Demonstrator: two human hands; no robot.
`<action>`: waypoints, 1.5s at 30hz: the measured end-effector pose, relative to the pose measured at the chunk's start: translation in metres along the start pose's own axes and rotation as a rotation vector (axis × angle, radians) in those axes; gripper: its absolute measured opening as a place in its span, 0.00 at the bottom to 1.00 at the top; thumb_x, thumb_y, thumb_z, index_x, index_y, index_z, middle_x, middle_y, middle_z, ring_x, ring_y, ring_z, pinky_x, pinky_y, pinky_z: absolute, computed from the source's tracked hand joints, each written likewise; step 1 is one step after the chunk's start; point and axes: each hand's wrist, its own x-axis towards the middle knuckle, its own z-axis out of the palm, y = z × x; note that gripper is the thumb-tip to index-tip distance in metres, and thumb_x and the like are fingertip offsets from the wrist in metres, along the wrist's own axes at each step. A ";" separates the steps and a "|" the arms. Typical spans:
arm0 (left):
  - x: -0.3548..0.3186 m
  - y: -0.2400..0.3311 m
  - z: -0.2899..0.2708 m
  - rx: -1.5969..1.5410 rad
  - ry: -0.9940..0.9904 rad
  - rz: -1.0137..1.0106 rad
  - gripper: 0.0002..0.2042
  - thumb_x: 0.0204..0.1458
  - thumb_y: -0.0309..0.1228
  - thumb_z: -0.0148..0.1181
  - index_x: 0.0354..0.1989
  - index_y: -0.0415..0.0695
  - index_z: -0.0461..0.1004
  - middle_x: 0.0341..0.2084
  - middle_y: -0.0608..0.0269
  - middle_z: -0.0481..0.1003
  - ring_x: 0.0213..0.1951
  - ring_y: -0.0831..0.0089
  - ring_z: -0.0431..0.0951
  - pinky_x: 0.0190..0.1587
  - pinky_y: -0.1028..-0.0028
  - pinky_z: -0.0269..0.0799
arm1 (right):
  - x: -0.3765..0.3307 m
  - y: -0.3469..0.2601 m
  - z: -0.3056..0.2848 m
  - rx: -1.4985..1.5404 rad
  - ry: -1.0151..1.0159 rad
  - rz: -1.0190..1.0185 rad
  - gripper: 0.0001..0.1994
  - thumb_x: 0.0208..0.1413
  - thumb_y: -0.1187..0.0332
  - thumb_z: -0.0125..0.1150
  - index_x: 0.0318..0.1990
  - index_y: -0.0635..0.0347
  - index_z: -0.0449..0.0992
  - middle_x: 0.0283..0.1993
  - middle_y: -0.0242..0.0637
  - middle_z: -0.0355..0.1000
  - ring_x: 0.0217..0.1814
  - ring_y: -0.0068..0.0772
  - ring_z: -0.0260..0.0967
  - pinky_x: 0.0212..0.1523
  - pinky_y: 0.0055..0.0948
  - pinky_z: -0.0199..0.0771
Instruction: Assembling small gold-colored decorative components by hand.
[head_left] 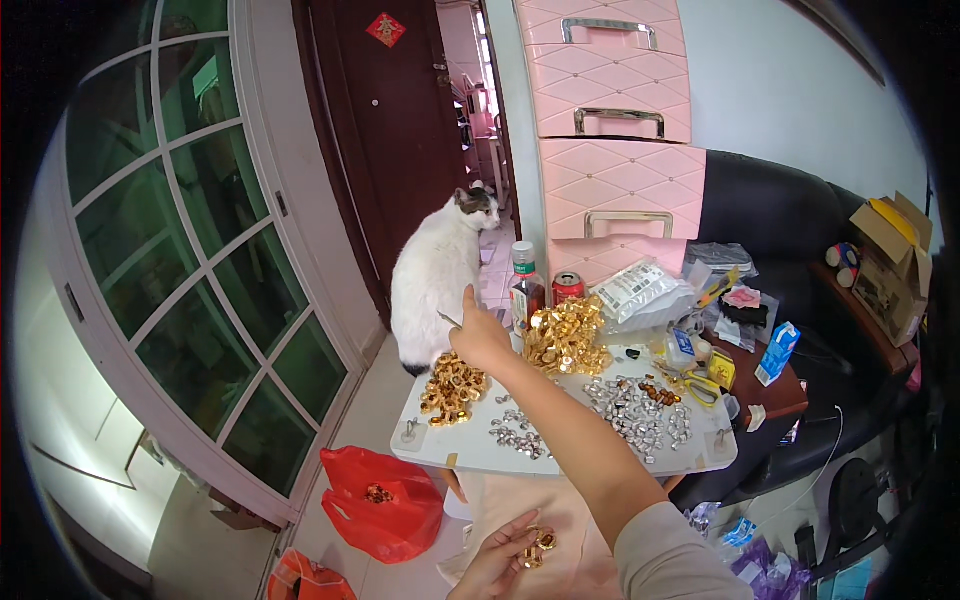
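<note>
Plainly, the left hand (500,556) pinches a gold-coloured piece (538,547) between thumb and fingers, low in front of the table's near edge and above a pale cloth (510,500). The right hand (482,338) reaches over the far left part of the white table (470,440), its index finger stretched out and the other fingers curled in around a slim metal tool (449,320); how tightly they press cannot be told.

Just below that hand, by the left edge, lies a pile of brownish-gold pieces (452,390). A brighter gold heap (565,342) sits at the middle of the far edge. Silver pieces (640,415) spread toward the near right corner, with a smaller silver cluster (516,436) nearer the middle of the near edge. Yellow-handled scissors (702,390) lie by the right edge.

Behind the bright heap stand a labelled bottle (526,295) and a printed red can (568,288). Beyond the right edge is a blue carton (778,353) with white print. A white cat (435,280) sits past the far left corner; farther off, a red diamond-shaped paper (385,29) on the door (385,110) bears one written character.
</note>
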 end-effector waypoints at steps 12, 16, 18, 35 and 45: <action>0.003 -0.002 -0.008 -0.044 -0.049 -0.008 0.19 0.54 0.22 0.46 0.56 0.41 0.58 0.42 0.53 0.71 0.42 0.70 0.75 0.41 0.76 0.74 | -0.004 -0.007 -0.003 0.026 -0.046 0.031 0.39 0.43 0.68 0.49 0.62 0.68 0.38 0.36 0.59 0.69 0.37 0.53 0.69 0.40 0.42 0.68; 0.003 -0.005 0.000 -0.008 0.057 0.007 0.19 0.54 0.22 0.46 0.56 0.41 0.59 0.42 0.53 0.71 0.42 0.70 0.75 0.42 0.76 0.74 | -0.003 -0.001 0.000 -0.005 0.034 -0.032 0.39 0.42 0.69 0.48 0.61 0.74 0.37 0.29 0.55 0.71 0.33 0.52 0.70 0.36 0.43 0.69; 0.001 -0.003 0.004 0.006 0.054 -0.004 0.19 0.54 0.22 0.46 0.56 0.40 0.59 0.41 0.54 0.71 0.41 0.71 0.75 0.42 0.77 0.74 | -0.002 0.002 0.002 0.007 0.034 -0.018 0.39 0.42 0.69 0.48 0.62 0.71 0.38 0.33 0.57 0.70 0.35 0.52 0.70 0.37 0.43 0.69; 0.001 -0.005 0.001 -0.002 0.008 -0.002 0.20 0.54 0.21 0.45 0.56 0.40 0.58 0.42 0.54 0.71 0.42 0.70 0.74 0.42 0.76 0.73 | -0.008 0.003 -0.006 0.036 0.006 0.041 0.38 0.42 0.68 0.48 0.62 0.68 0.41 0.38 0.59 0.69 0.39 0.54 0.69 0.42 0.43 0.67; 0.006 -0.006 0.009 0.025 0.070 -0.032 0.20 0.54 0.20 0.44 0.57 0.40 0.57 0.46 0.53 0.69 0.46 0.68 0.72 0.46 0.73 0.72 | -0.005 0.013 -0.003 0.017 0.005 0.049 0.36 0.44 0.68 0.48 0.62 0.68 0.42 0.37 0.57 0.69 0.39 0.52 0.69 0.40 0.43 0.67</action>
